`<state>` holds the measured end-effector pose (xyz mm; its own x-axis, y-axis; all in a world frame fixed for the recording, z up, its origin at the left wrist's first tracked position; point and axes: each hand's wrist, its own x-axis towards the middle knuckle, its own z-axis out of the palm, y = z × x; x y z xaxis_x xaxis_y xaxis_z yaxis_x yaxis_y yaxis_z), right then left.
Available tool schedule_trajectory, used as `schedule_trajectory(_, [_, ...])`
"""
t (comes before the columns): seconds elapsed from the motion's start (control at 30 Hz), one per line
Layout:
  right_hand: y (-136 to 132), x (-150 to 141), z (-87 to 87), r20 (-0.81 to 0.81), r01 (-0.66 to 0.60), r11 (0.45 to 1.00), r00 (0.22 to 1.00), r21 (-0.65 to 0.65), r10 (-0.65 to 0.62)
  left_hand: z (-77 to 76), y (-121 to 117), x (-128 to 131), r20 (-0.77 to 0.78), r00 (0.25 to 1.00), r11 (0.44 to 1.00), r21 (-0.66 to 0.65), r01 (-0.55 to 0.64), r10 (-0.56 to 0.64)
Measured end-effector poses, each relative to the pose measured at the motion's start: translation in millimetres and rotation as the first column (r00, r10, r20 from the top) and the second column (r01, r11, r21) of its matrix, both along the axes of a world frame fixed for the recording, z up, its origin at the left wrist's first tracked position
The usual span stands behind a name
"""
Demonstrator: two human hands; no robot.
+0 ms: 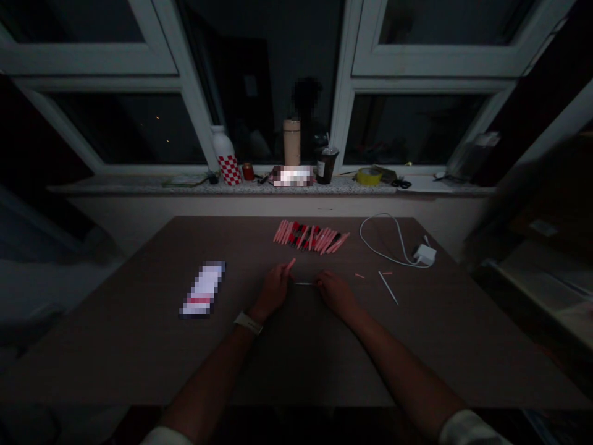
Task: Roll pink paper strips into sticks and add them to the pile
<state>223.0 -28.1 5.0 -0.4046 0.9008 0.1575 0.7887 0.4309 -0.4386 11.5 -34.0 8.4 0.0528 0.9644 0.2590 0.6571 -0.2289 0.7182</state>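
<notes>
My left hand is closed around a pink pen barrel whose tip sticks up past my fingers. My right hand is closed in a pinch on the end of a thin white refill, which spans the gap between both hands just above the table. A row of several pink and black pens lies on the table beyond my hands. Another thin white refill and two small pink pieces lie to the right of my right hand.
A white charger with its coiled cable lies at the far right of the table. A blurred flat packet lies to the left. On the windowsill stand a checked bottle, a tall beige cup, a dark drink cup and a yellow tape roll.
</notes>
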Motion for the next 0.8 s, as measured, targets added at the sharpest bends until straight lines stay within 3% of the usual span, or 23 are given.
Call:
schedule_trajectory(0.2, [2.7,0.1,-2.0,-0.004,-0.023,0.999,1.000,0.025,0.023,0.9,-2.3,2.6,0.153,0.988,0.999,-0.009,0.040,-0.038])
schedule_trajectory(0.47, [6.6,3.5,-9.3,-0.053,-0.016,0.998,0.998,0.053,0.018,-0.8,-3.1,1.2,-0.040,0.999,0.986,0.166,0.025,-0.018])
schedule_trajectory(0.8, [9.9,5.6,-9.6,-0.076,-0.049,0.997,0.996,0.056,0.053,-1.7,-3.5,0.7,-0.098,0.995,0.983,0.184,0.026,-0.008])
